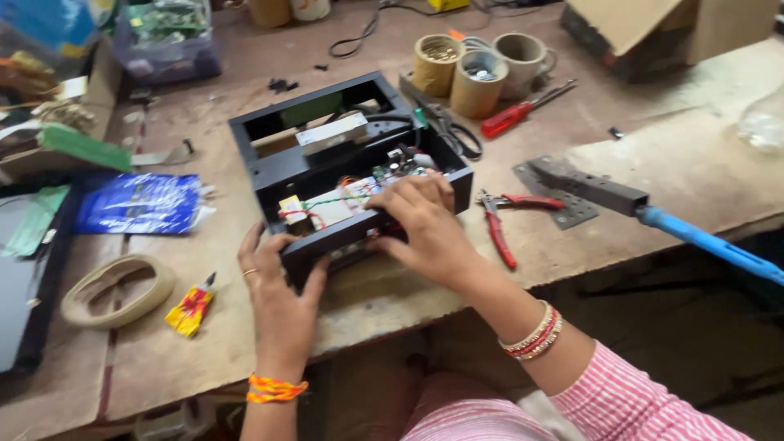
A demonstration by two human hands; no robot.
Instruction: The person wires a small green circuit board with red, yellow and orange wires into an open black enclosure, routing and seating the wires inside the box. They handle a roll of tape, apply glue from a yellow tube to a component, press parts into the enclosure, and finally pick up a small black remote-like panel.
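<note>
Worn brown worktop, cluttered, seen from above. Black open-top enclosure sits mid-worktop, close to the near edge, turned at an angle. Inside: small circuit boards with red and green wires toward the near wall, a metal bar across the far half.

Left hand clamps the enclosure's near-left corner, thumb on the front wall, fingers spread against the side; it holds the box, nothing else. Right hand lies over the near-right part, palm down, fingers curled onto the front wall and over the boards; can't tell if it pinches anything underneath. Both hands are touching the enclosure, coming in from the near edge.

Outward, right of the box:
- red-handled pliers, just beside the right hand
- perforated metal plate with a hammer across it, blue handle running off the right edge
- red-handled screwdriver further back

Behind the box: black scissors touching its far-right corner, then three cardboard tubes holding small parts.

Left: blue foil bag, tape roll and a small yellow-red tube near the near-left corner.
</note>
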